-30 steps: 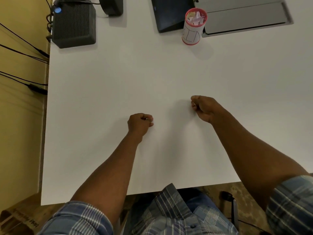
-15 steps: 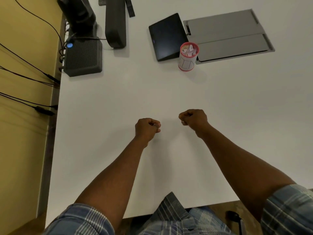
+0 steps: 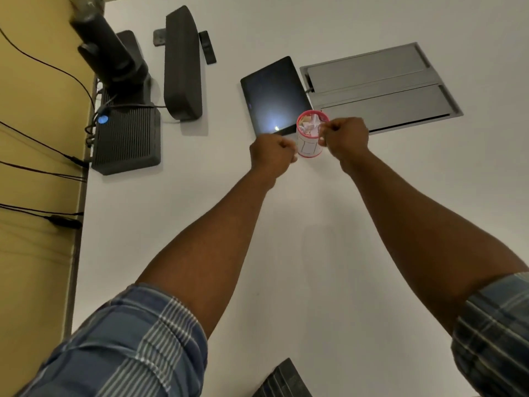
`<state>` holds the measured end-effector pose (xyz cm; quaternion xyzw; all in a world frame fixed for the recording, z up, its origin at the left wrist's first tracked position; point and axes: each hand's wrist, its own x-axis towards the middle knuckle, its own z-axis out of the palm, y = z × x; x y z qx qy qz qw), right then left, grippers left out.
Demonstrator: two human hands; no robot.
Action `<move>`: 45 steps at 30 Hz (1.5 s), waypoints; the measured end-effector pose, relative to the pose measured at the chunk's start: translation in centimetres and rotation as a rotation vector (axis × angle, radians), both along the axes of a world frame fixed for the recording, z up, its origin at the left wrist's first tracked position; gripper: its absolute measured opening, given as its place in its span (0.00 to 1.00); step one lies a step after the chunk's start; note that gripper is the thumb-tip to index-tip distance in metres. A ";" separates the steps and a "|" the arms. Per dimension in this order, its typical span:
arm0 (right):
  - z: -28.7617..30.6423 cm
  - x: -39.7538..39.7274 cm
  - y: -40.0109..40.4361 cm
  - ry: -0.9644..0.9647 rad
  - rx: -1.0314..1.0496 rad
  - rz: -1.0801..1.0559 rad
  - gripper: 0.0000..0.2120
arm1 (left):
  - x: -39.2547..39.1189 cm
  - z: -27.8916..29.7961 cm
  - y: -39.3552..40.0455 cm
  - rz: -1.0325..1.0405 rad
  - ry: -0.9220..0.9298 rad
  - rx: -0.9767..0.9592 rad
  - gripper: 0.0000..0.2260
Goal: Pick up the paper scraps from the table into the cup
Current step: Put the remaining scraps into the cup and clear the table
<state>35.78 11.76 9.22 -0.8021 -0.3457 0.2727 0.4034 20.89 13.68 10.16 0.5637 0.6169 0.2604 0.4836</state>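
- Black box (image 3: 126,140): stands at the table's left edge, cables attached.
- Left hand (image 3: 272,157): fingers curled into a fist, just left of the cup; whether it holds a scrap cannot be determined.
- Cup (image 3: 309,144): upright on the white table (image 3: 200,202), in front of the dark tablet (image 3: 273,96); paper scraps (image 3: 309,126) inside.
- Right hand (image 3: 345,138): at the cup's right rim, fingertips pinched together over the opening; contents not discernible.
- Grey panel (image 3: 378,84): set flush into the table behind the right hand.

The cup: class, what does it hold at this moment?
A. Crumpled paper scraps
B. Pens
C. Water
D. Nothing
A: the pink-rimmed cup shows crumpled pale paper scraps inside its open top, between the two hands.
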 end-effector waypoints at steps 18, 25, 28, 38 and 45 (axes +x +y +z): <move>-3.1 2.7 7.5 -0.503 -0.006 0.276 0.11 | 7.4 -4.0 10.0 -0.434 0.421 0.427 0.07; -2.9 2.4 6.5 -0.431 -0.012 0.266 0.14 | 5.7 -3.0 8.5 -0.400 0.368 0.447 0.13; -2.9 2.0 4.6 -0.306 0.027 0.270 0.19 | 3.3 -3.2 6.5 -0.323 0.296 0.503 0.11; -8.8 -5.4 -11.5 -0.223 0.117 0.240 0.08 | -8.1 -7.5 -7.4 -0.197 0.272 0.455 0.07; -12.7 -8.7 -20.9 -0.388 -0.200 0.700 0.16 | -14.8 -11.5 -19.3 -0.256 0.445 0.203 0.11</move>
